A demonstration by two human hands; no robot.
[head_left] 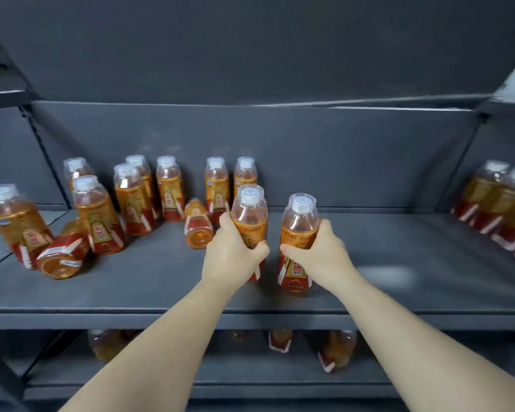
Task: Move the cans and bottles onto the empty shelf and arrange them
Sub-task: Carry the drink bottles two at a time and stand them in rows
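My left hand [232,254] grips an upright orange drink bottle [249,217] with a white cap. My right hand [321,257] grips a second bottle [298,224] of the same kind just to its right. Both bottles are over the middle of the dark grey shelf [399,263]; whether their bases touch it I cannot tell. Behind and to the left stand several more bottles [131,200] along the back wall. Two bottles lie on their sides, one fallen bottle [198,224] beside my left hand and another fallen bottle [61,254] at the far left.
A cluster of bottles [500,209] stands at the right end, in the neighbouring bay. The shelf below holds more bottles [338,349], partly hidden by the shelf's front edge [280,319]. An upper shelf [399,102] hangs overhead. A black upright [46,156] divides the left bay.
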